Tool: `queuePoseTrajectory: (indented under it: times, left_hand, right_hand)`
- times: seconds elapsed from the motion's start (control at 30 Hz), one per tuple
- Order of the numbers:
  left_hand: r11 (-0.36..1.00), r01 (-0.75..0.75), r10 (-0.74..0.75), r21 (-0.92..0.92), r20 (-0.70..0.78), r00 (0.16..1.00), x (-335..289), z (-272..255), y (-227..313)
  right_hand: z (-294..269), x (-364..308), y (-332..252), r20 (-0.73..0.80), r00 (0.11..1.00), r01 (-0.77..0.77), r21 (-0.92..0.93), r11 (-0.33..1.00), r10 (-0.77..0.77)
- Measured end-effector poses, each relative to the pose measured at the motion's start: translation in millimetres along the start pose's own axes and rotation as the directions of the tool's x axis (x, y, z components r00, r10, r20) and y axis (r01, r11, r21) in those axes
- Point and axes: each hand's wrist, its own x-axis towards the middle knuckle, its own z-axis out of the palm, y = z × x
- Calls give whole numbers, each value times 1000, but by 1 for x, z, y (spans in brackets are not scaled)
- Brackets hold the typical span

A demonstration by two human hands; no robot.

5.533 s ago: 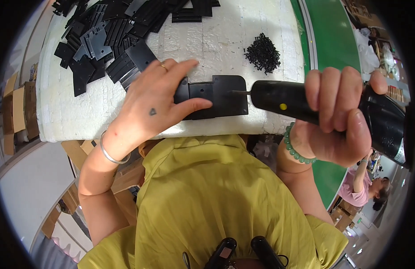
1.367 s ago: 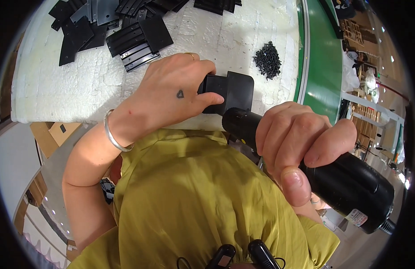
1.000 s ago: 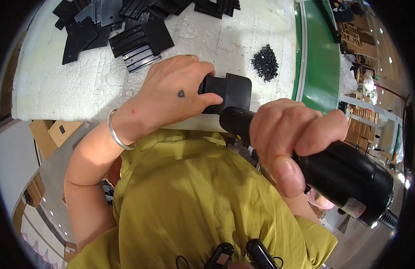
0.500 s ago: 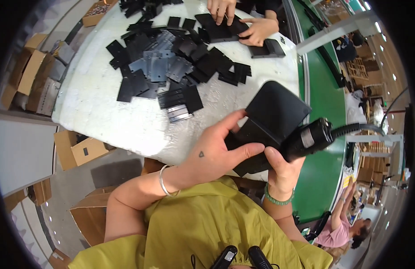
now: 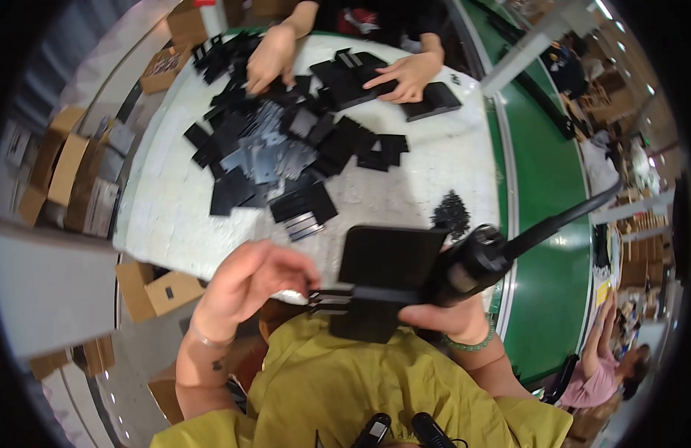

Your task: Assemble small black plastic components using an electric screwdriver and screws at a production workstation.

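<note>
My right hand [image 5: 459, 319] is closed around a black corded electric screwdriver [image 5: 465, 269], its thumb pressed on a black bent plate [image 5: 390, 257]. The plate has a broad upright panel and a lower part hanging over my lap. From its left side sticks out a narrow black slotted piece [image 5: 330, 300]. My left hand [image 5: 257, 280] is at the free end of that piece, fingers bent and blurred. Whether they grip the slotted end or only touch it, I cannot make out. The screwdriver's tip is hidden.
A heap of black plates [image 5: 230, 134] covers the far left of the white table [image 5: 163, 205]. Dark screws [image 5: 451, 215] lie in a small pile beyond the screwdriver. A co-worker's hands [image 5: 405, 78] work across the table. A green conveyor [image 5: 551, 224] runs along the right.
My left hand has moved left, off the middle of the bent plate to the slotted end. The plate has turned and come nearer. One co-worker's hand has shifted to the heap.
</note>
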Motion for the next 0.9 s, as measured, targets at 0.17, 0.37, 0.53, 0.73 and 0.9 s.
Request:
queuePoseTrajectory:
  times: [0.17,0.37,0.53,0.73,0.9]
  left_hand:
    - [1000,13,-12,18,-44,999,-10,-6,12]
    - [855,-72,214,513,-224,951,-28,-18,-19]
    - [853,-129,434,505,-549,714,-33,-43,-1]
    - [780,-33,573,625,-692,438,-123,-193,63]
    - [-469,645,878,604,238,416,-62,-100,74]
  right_hand:
    - [2,-2,-12,54,982,188,-223,957,-180]
    - [14,24,-3,45,985,166,60,984,-168]
    - [9,39,14,71,976,203,68,977,-208]
    - [-36,15,-1,-222,907,329,-156,931,-358]
    - [-38,14,17,-239,827,478,-175,861,-508]
